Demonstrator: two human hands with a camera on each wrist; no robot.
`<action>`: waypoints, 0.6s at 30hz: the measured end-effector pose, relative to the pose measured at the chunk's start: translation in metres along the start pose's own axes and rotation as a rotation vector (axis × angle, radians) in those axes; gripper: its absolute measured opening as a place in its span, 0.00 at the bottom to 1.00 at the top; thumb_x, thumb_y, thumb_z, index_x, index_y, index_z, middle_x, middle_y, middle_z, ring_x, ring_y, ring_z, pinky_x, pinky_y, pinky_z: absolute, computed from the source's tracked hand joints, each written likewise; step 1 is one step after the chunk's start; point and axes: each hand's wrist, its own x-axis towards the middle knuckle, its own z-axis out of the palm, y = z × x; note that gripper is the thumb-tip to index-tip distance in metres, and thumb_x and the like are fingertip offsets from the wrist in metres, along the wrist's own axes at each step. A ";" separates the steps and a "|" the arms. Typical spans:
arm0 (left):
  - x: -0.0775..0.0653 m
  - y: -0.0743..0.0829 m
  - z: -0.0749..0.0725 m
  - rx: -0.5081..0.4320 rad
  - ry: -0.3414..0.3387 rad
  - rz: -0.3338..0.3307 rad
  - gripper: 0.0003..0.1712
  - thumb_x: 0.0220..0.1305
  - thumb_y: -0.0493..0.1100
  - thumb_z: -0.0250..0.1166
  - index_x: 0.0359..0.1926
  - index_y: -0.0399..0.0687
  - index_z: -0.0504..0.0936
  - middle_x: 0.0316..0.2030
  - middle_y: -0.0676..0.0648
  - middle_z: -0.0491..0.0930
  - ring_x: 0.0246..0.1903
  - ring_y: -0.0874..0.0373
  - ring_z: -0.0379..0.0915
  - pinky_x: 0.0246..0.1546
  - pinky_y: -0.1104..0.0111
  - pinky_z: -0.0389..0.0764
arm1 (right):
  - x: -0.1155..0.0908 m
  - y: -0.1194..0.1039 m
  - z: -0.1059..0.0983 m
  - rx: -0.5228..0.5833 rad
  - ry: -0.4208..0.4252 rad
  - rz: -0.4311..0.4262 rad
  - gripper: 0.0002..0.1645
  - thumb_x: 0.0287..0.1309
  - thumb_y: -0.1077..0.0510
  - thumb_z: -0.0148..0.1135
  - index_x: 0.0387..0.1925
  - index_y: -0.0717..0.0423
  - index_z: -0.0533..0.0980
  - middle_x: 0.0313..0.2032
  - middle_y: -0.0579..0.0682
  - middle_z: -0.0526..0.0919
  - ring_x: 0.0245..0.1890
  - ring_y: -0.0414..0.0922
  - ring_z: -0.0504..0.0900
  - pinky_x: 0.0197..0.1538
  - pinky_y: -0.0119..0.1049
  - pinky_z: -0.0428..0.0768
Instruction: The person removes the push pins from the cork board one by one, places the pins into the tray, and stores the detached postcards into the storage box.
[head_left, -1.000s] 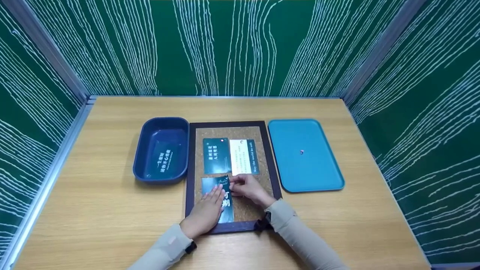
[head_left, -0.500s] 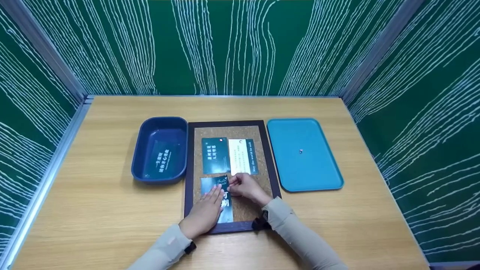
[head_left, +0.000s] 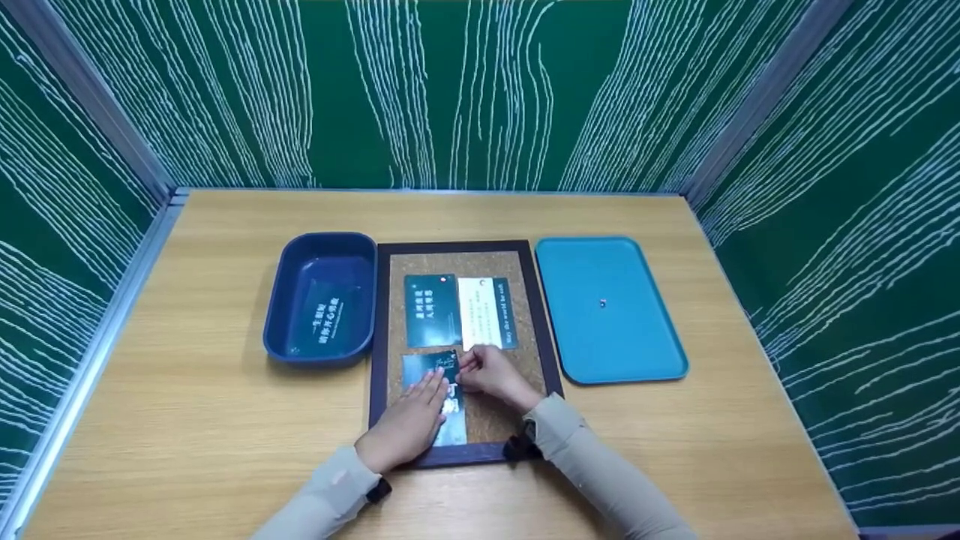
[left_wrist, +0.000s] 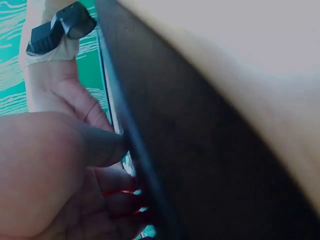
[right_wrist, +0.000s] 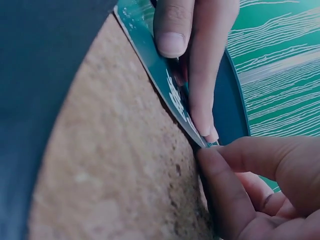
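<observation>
A dark green card (head_left: 453,431) with white characters lies on the lower left of a cork board (head_left: 491,427). My left hand (head_left: 411,420) rests flat over it, fingers straight and close together. At the card's upper right edge, my right hand (head_left: 495,375) pinches with thumb and index finger. In the right wrist view the fingertips (right_wrist: 207,155) meet right at the card's edge (right_wrist: 165,90); whatever sits between them is hidden. Two more cards lie above, a green one (head_left: 431,319) and a white-and-green one (head_left: 476,311), each with a small dot-like spot near its top.
A deep blue bin (head_left: 277,330) stands left of the board, with one green card (head_left: 319,322) inside. On the right is a flat turquoise tray (head_left: 607,345) bearing a tiny reddish-white object (head_left: 602,304). Green patterned panels (head_left: 495,97) enclose the wooden table (head_left: 202,375).
My left hand has shifted very slightly down and left on the card, covering more of its white characters. The right hand keeps its pinch at the same edge.
</observation>
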 end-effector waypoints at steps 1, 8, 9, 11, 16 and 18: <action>0.000 -0.001 -0.002 -0.016 -0.003 0.002 0.31 0.74 0.47 0.48 0.71 0.36 0.58 0.73 0.38 0.54 0.72 0.44 0.50 0.70 0.51 0.60 | 0.000 0.000 0.000 -0.009 0.004 -0.003 0.06 0.48 0.70 0.63 0.32 0.67 0.76 0.24 0.47 0.77 0.23 0.37 0.74 0.25 0.25 0.73; 0.002 -0.008 -0.015 -0.169 -0.041 0.020 0.31 0.73 0.47 0.50 0.71 0.38 0.60 0.74 0.38 0.52 0.73 0.43 0.49 0.70 0.48 0.58 | 0.001 0.000 0.000 -0.060 0.032 -0.057 0.06 0.46 0.70 0.62 0.30 0.68 0.77 0.24 0.47 0.78 0.24 0.35 0.73 0.28 0.23 0.72; 0.003 -0.010 -0.018 -0.196 -0.046 0.019 0.31 0.74 0.48 0.49 0.71 0.39 0.59 0.74 0.39 0.51 0.73 0.43 0.48 0.70 0.49 0.57 | 0.001 0.000 0.000 -0.057 0.030 -0.057 0.06 0.46 0.70 0.62 0.30 0.68 0.77 0.24 0.47 0.78 0.24 0.36 0.73 0.28 0.23 0.72; 0.004 -0.013 -0.025 -0.249 -0.039 0.021 0.31 0.74 0.48 0.48 0.72 0.41 0.57 0.74 0.40 0.49 0.73 0.43 0.47 0.71 0.48 0.55 | 0.000 0.000 0.000 -0.055 0.028 -0.058 0.06 0.46 0.70 0.63 0.30 0.68 0.77 0.24 0.46 0.77 0.24 0.36 0.73 0.28 0.24 0.72; 0.008 -0.026 -0.048 -0.376 0.052 0.020 0.33 0.74 0.49 0.49 0.74 0.48 0.52 0.75 0.43 0.47 0.74 0.43 0.45 0.72 0.49 0.51 | 0.000 0.000 -0.001 -0.027 0.019 -0.038 0.06 0.46 0.70 0.61 0.30 0.67 0.76 0.24 0.45 0.76 0.25 0.37 0.73 0.28 0.25 0.73; 0.009 -0.034 -0.058 -0.443 0.093 0.025 0.33 0.74 0.49 0.50 0.75 0.50 0.51 0.75 0.44 0.45 0.74 0.44 0.43 0.72 0.49 0.50 | 0.000 0.001 -0.001 -0.006 0.013 -0.023 0.06 0.46 0.71 0.60 0.30 0.67 0.76 0.25 0.45 0.75 0.26 0.37 0.73 0.28 0.25 0.74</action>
